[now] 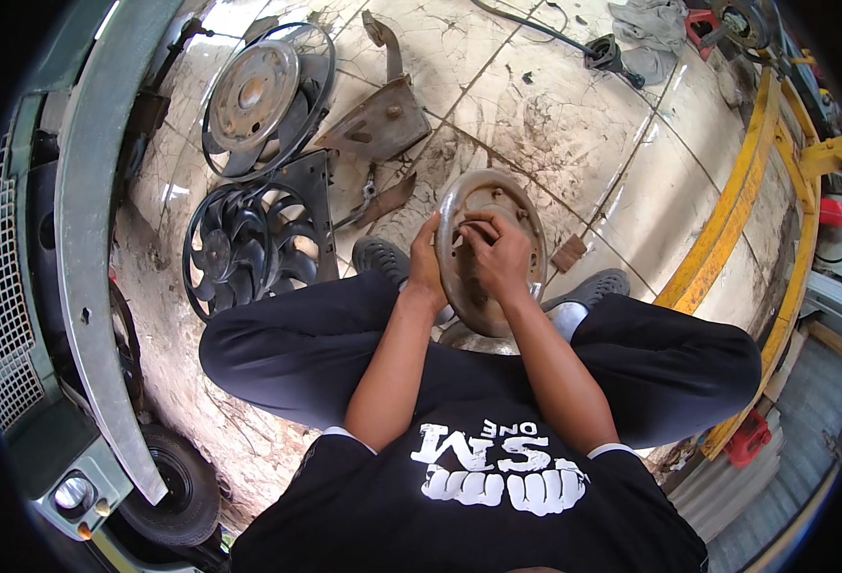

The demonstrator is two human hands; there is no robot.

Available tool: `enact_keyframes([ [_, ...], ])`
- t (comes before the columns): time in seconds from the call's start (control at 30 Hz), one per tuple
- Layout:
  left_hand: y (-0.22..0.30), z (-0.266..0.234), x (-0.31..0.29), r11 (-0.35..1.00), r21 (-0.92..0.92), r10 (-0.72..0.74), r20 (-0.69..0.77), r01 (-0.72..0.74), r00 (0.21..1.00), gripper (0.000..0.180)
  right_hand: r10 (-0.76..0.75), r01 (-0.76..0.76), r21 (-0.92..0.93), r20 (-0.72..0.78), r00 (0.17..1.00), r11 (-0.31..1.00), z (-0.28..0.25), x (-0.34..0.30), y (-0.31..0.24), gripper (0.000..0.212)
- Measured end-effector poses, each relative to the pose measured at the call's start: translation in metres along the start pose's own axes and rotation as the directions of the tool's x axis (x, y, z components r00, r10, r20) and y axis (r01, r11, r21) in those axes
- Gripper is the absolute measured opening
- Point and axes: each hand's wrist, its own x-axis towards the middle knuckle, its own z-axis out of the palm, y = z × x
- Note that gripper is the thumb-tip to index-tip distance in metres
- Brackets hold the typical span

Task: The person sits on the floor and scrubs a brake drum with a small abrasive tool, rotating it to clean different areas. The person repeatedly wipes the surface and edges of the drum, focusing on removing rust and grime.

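Observation:
Between my knees stands a rusty brake drum (537, 215), tilted up on its edge, with bolts or studs and holes on its face. My left hand (426, 263) is closed round its left rim, the thumb hidden or pressed to the metal. Over the middle of the drum is my right hand (502, 253), fingers curled and drawn together against the face. Whatever the right fingertips pinch is too small or hidden to name. Below the drum, part of another round metal piece (478, 339) shows near my lap.
Left of my feet lie black cooling fans (216, 253), a rusty disc (254, 91) on a fan ring, a rusty bracket (378, 119) and a pedal arm (383, 43). A vehicle bumper (92, 239) and tyre (178, 492) border the left, a yellow metal frame (726, 224) the right.

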Motion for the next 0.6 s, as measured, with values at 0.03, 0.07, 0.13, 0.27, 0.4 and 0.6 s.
enact_keyframes([
  [0.03, 0.000, 0.002, -0.002, 1.000, -0.005, 0.005, 0.037, -0.005, 0.999, 0.053, -0.019, 0.019, -0.002, -0.007, 1.000, 1.000, 0.001, 0.002, 0.001, 0.014],
  [0.07, -0.001, 0.005, -0.003, 1.000, -0.010, 0.010, 0.073, -0.010, 0.997, 0.052, -0.038, 0.038, -0.003, -0.014, 0.999, 0.999, 0.003, 0.003, 0.005, 0.014],
  [0.13, -0.002, 0.016, -0.008, 0.999, -0.007, 0.041, 0.140, -0.040, 0.989, 0.050, -0.069, 0.068, -0.018, -0.039, 0.997, 0.998, 0.004, 0.002, 0.008, 0.013],
  [0.27, -0.008, 0.015, -0.013, 1.000, -0.010, 0.011, 0.158, -0.009, 0.987, 0.052, -0.064, 0.059, -0.061, -0.085, 0.994, 0.996, 0.007, 0.014, 0.008, 0.011],
  [0.4, -0.010, 0.012, -0.019, 0.998, -0.046, -0.033, 0.206, 0.043, 0.978, 0.054, -0.025, 0.026, -0.011, 0.074, 0.997, 1.000, 0.002, 0.008, 0.007, 0.010],
  [0.6, -0.008, 0.001, -0.011, 0.998, -0.036, -0.046, 0.149, 0.052, 0.988, 0.057, -0.028, 0.040, -0.152, 0.075, 0.997, 0.988, 0.007, 0.011, -0.003, 0.009],
])
